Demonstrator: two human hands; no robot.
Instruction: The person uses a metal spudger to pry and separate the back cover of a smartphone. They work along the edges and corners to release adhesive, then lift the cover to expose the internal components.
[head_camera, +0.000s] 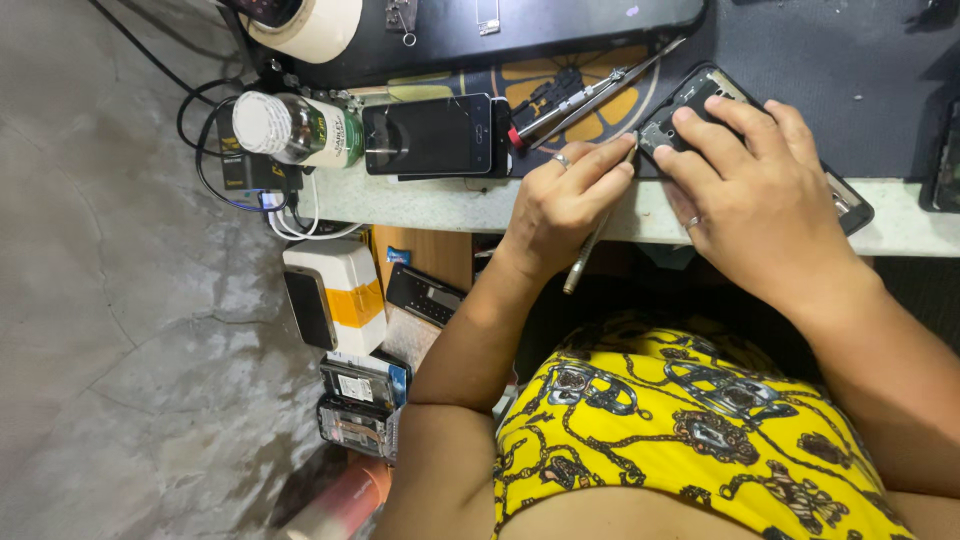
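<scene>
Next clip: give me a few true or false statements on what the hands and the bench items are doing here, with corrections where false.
1. The left hand holds a thin metal tool like a pen. True.
2. The right hand rests on an opened phone on the bench. True.
3. The dark-screened phone lies under the right hand. False: it lies apart, to the left of both hands, untouched.
4. The small bottle stands upright with its cap off. False: it lies on its side, white cap on.
5. Tweezers lie on the bench above the left hand. True.
</scene>
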